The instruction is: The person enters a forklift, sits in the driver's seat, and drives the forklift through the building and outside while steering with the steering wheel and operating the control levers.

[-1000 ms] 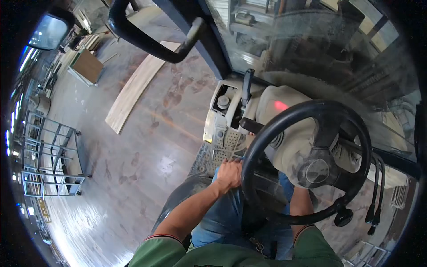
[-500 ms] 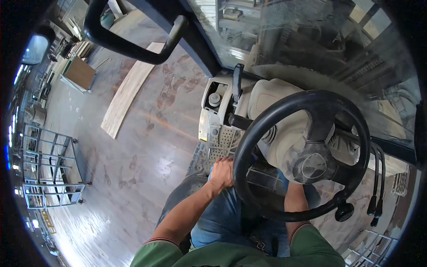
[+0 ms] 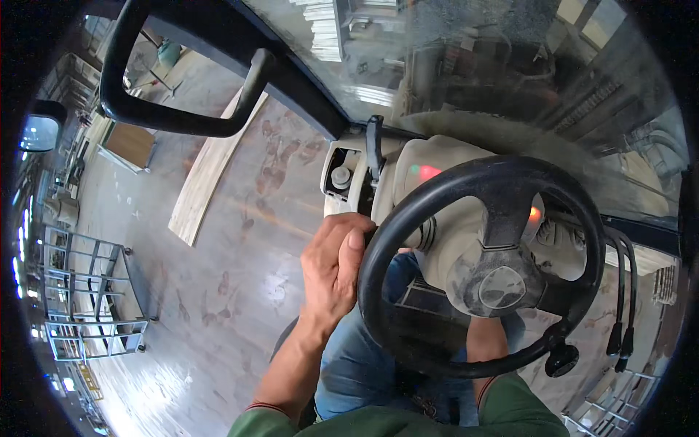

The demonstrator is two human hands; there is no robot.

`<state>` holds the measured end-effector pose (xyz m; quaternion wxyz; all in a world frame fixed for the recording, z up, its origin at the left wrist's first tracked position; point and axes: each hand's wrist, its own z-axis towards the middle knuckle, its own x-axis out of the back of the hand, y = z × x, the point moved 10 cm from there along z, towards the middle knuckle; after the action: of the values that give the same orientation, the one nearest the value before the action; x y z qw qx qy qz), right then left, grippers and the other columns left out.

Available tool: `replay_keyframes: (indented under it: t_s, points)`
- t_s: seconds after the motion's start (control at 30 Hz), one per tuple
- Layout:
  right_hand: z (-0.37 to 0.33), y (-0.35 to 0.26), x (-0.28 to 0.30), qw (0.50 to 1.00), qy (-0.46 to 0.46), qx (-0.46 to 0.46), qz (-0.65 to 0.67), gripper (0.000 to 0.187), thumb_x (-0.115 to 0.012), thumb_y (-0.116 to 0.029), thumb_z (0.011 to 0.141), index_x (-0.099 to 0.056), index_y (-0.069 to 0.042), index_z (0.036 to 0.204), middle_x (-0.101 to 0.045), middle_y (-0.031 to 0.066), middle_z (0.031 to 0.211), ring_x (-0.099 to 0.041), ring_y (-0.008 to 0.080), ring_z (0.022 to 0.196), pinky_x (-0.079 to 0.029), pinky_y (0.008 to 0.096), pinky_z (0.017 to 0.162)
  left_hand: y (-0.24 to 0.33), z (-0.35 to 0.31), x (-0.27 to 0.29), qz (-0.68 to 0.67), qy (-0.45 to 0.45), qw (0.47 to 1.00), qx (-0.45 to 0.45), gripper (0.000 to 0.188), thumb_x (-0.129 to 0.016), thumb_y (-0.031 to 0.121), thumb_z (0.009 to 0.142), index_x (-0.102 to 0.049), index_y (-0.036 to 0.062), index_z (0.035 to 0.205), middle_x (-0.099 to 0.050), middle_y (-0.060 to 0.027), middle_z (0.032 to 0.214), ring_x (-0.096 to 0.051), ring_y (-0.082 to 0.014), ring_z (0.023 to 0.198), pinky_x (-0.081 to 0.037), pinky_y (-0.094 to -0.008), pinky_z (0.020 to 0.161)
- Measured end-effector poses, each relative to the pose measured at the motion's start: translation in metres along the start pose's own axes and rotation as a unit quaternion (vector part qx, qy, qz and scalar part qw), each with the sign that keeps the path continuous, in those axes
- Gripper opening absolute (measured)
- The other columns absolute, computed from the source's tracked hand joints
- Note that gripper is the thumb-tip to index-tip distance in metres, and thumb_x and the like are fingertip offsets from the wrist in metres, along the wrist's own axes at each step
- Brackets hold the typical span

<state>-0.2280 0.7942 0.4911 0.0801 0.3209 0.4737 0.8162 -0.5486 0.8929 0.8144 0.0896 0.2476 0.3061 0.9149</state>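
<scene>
My left hand [image 3: 331, 262] is closed round the end of a black lever on the left of the steering column, thumb on top. Most of the lever is hidden by the fist. Beside it stands the black steering wheel [image 3: 502, 291], with a dusty hub and a round spinner knob [image 3: 561, 360] at its lower right. My right forearm [image 3: 486, 341] passes under the wheel rim; the hand itself is hidden behind the hub. Green and red lights [image 3: 426, 172] glow on the beige dash, and an orange light [image 3: 535, 214] shows through the wheel.
A parking-brake-like black lever [image 3: 374, 146] rises left of the dash. Slim black control levers [image 3: 623, 306] stand at the right. A black grab handle [image 3: 182, 124] crosses the upper left. Outside lie a long wooden board [image 3: 207, 175] and a blue-grey metal cart [image 3: 95, 291].
My left hand has risen from my left thigh to the column lever and closed on it. The dash and orange lights have come on. The view has shifted slightly.
</scene>
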Motion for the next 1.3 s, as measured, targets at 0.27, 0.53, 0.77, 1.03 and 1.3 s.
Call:
replay_keyframes:
  t_s: [0.27,0.53,0.77,1.03,1.3]
  points:
    - [0.002,0.016,0.017,0.995,-0.002,-0.005,0.095,0.054,-0.056,-0.038,0.101,-0.050,-0.010,0.146,-0.054,0.0087,0.144,-0.051,0.0327,0.129,-0.040,0.0457,0.109,0.014,0.007,0.002,0.026,0.023,0.999,-0.027,0.019,-0.060,0.011,0.100,-0.069,-0.0024,0.111,-0.068,-0.0188,0.111,-0.070,-0.0327,0.090,-0.054,-0.0384,0.082]
    - [-0.025,0.009,0.026,0.981,0.017,0.008,0.194,0.052,-0.057,-0.036,0.101,-0.051,-0.009,0.146,-0.055,0.0080,0.142,-0.053,0.0315,0.127,-0.042,0.0443,0.107,0.087,0.005,-0.028,0.086,-0.027,0.992,-0.088,0.079,-0.081,0.014,0.081,-0.041,-0.0053,0.147,-0.055,-0.0291,0.134,-0.063,-0.0438,0.113,-0.054,-0.0446,0.094]
    - [0.004,0.015,-0.010,0.950,0.079,0.048,0.297,0.051,-0.058,-0.034,0.101,-0.051,-0.009,0.145,-0.056,0.0074,0.141,-0.054,0.0304,0.126,-0.043,0.0430,0.106,0.088,-0.004,-0.044,0.098,-0.018,0.991,-0.092,0.077,-0.073,0.001,0.082,-0.038,-0.0027,0.151,-0.054,-0.0288,0.131,-0.062,-0.0457,0.111,-0.057,-0.0443,0.086]
    - [0.047,-0.007,0.008,0.895,0.143,0.111,0.407,0.050,-0.059,-0.033,0.101,-0.052,-0.008,0.144,-0.058,0.0066,0.139,-0.056,0.0293,0.124,-0.045,0.0416,0.105,0.091,-0.005,-0.058,0.070,-0.006,0.992,-0.105,0.079,-0.075,0.002,0.082,-0.037,-0.0017,0.151,-0.055,-0.0257,0.131,-0.063,-0.0429,0.106,-0.057,-0.0432,0.081]
    - [0.011,-0.007,-0.050,0.846,0.150,0.139,0.493,0.049,-0.060,-0.031,0.101,-0.052,-0.008,0.143,-0.059,0.0059,0.138,-0.058,0.0281,0.122,-0.046,0.0402,0.104,0.087,-0.006,-0.061,0.075,-0.007,0.991,-0.107,0.079,-0.074,0.004,0.083,-0.035,-0.0034,0.151,-0.053,-0.0249,0.133,-0.061,-0.0424,0.110,-0.056,-0.0429,0.084]
